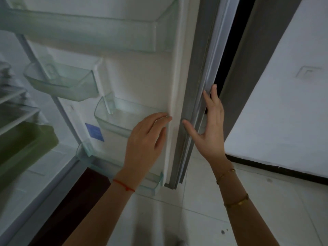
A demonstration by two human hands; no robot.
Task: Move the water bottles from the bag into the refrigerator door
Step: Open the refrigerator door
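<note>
The refrigerator door (142, 77) stands open in front of me, its white inner side facing me. It carries clear plastic bins: a long top shelf (85, 32), a small bin (62, 82) at the left, another small bin (120, 119) in the middle and a bottom shelf (149, 181). All of them hold nothing. My left hand (145, 139) lies flat on the door's inner face beside the middle bin, fingers apart. My right hand (211, 125) rests on the door's grey outer edge (195, 86), fingers spread. No bottles or bag are in view.
The fridge interior is at the left, with wire shelves (12, 103) and a green drawer (23, 142). A white wall (284, 103) with a dark skirting stands at the right. Pale floor tiles (195, 219) lie below.
</note>
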